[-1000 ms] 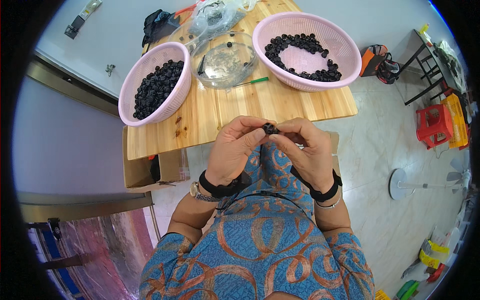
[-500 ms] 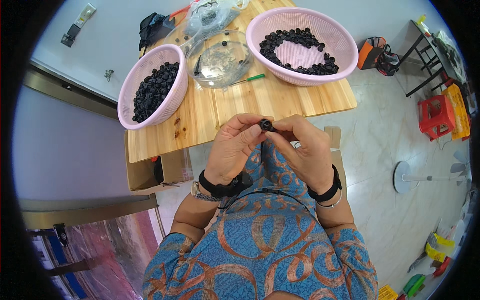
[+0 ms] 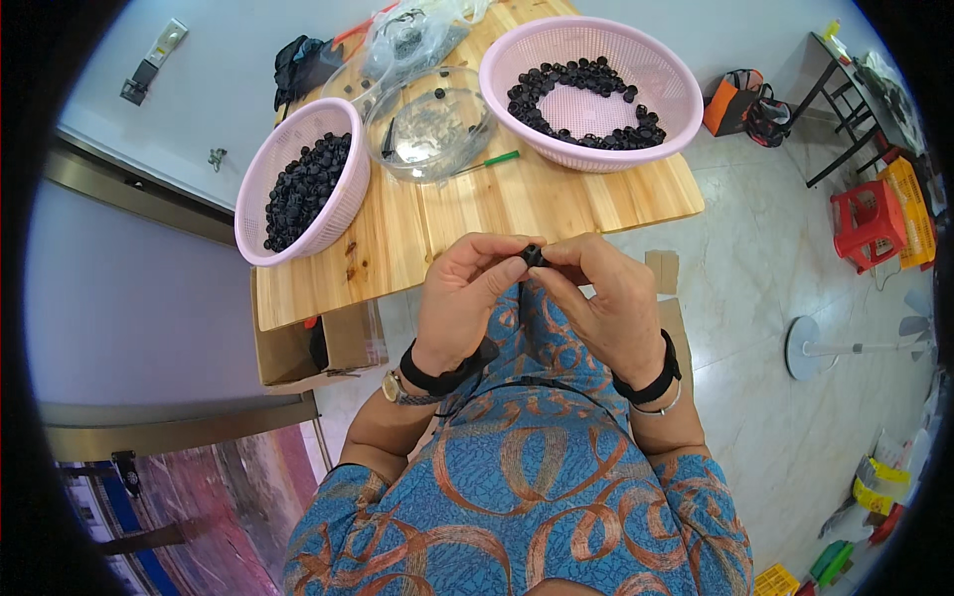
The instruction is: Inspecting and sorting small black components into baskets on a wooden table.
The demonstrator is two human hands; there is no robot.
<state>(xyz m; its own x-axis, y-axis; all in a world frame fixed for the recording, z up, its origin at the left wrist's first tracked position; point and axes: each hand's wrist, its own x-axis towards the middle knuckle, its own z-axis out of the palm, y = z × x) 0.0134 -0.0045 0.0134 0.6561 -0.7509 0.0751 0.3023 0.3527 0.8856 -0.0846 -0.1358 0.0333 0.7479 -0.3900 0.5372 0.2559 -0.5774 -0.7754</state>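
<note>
A small round black part (image 3: 533, 256) is pinched between the fingertips of both hands, just off the near edge of the wooden table (image 3: 397, 248). My left hand (image 3: 464, 288) grips it from the left, thumb in front. From the right, the thumb and forefinger of my right hand (image 3: 601, 283) close on its other side. Fingers cover much of the part, so its exact kind cannot be made out. Many similar black pieces (image 3: 309, 189) lie in the left pink basket (image 3: 348, 184), and more (image 3: 586, 74) form a ring in the right pink basket (image 3: 676, 89).
Between the baskets stands a clear round tub (image 3: 427, 164) with a few small pieces, a green-handled tool (image 3: 500, 158) beside it. Clear plastic bags (image 3: 417, 45) lie behind. Below the table is a cardboard box (image 3: 348, 343). A red stool (image 3: 868, 223) and white fan (image 3: 803, 348) stand at right.
The black part has turned slightly between my fingertips. Both hands stay together in nearly the same place, and the view has shifted a little.
</note>
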